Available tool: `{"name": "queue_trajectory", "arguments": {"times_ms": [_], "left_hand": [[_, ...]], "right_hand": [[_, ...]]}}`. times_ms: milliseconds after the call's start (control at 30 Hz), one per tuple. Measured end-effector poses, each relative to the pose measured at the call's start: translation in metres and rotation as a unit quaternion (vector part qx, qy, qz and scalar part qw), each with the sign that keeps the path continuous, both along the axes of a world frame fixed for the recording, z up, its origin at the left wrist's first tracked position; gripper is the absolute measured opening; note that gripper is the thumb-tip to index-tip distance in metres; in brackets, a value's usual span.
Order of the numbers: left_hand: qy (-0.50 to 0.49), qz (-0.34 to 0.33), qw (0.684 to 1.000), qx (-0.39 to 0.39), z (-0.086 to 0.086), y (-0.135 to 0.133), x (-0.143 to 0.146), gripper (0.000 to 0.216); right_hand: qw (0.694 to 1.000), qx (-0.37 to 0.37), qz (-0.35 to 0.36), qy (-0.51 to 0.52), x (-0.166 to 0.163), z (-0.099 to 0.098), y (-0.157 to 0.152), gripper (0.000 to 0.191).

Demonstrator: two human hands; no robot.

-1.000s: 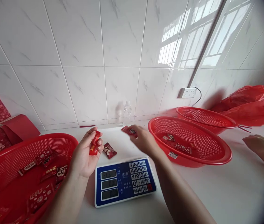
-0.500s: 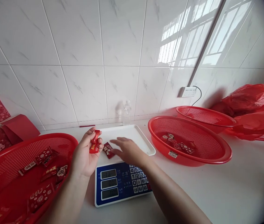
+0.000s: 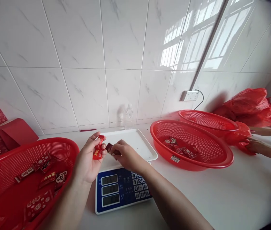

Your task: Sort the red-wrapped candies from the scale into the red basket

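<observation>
My left hand (image 3: 87, 161) is held palm up over the scale's left edge, pinching a red candy packet (image 3: 98, 150) between thumb and fingers. My right hand (image 3: 124, 155) is closed on a dark red candy packet (image 3: 108, 147) lying on the white tray (image 3: 140, 145) of the blue digital scale (image 3: 123, 190). The two hands are almost touching.
A red mesh basket (image 3: 61, 145) holding several candy packets sits at the left. Another red basket (image 3: 197, 161) with a few packets is on the right, a further one (image 3: 207, 119) behind it. Another person's hands (image 3: 257, 145) handle red plastic bags (image 3: 250, 102) at far right.
My right hand came back from the right basket, reached across the tray and closed on the dark packet. The left hand stayed put. Another person's hands reappeared at the right.
</observation>
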State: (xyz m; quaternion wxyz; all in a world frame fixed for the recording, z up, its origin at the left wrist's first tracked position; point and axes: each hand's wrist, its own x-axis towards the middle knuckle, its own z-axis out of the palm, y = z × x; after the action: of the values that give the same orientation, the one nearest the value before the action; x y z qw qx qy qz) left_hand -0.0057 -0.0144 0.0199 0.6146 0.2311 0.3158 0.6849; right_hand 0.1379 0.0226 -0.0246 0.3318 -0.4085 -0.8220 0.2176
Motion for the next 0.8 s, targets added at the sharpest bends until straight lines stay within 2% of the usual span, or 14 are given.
{"name": "queue_trajectory", "arguments": {"times_ms": [100,233,267,333,367,433,533,600,667,733,800], "left_hand": [[0.013,0.002,1.0,0.0,-0.002,0.001,-0.001,0.021],[0.027,-0.012,1.0,0.004,-0.005,0.002,-0.001,0.022],[0.034,-0.019,0.999,0.008,-0.007,0.002,-0.001,0.021],[0.052,-0.035,0.998,0.019,-0.009,0.002,0.001,0.018],[0.062,-0.045,0.997,0.023,-0.01,0.002,0.001,0.017],[0.085,-0.067,0.994,0.026,-0.012,0.002,0.003,0.02],[0.14,-0.092,0.985,0.033,-0.016,0.001,0.005,0.026],[0.205,-0.09,0.973,0.055,-0.019,0.001,0.007,0.029],[0.288,-0.064,0.952,0.084,-0.022,0.001,0.007,0.031],[0.362,-0.027,0.926,0.108,-0.024,0.001,0.007,0.032],[0.409,-0.005,0.905,0.119,-0.024,0.001,0.008,0.029]], "right_hand": [[0.987,0.073,-0.145,-0.006,0.028,0.012,0.012,0.022],[0.927,0.109,-0.356,-0.043,0.089,0.028,0.024,0.03],[0.91,0.107,-0.397,-0.05,0.101,0.031,0.025,0.032],[0.896,0.105,-0.428,-0.04,0.116,0.035,0.025,0.035],[0.902,0.107,-0.418,-0.022,0.116,0.035,0.023,0.036],[0.934,0.095,-0.342,0.037,0.104,0.036,0.019,0.033],[0.981,0.023,-0.144,0.127,0.065,0.034,0.006,0.028],[0.985,-0.026,-0.025,0.169,0.039,0.032,-0.004,0.027],[0.976,-0.067,0.067,0.196,0.021,0.029,-0.012,0.025],[0.966,-0.092,0.105,0.219,0.014,0.026,-0.015,0.024],[0.963,-0.101,0.1,0.231,0.013,0.024,-0.015,0.022]]}}
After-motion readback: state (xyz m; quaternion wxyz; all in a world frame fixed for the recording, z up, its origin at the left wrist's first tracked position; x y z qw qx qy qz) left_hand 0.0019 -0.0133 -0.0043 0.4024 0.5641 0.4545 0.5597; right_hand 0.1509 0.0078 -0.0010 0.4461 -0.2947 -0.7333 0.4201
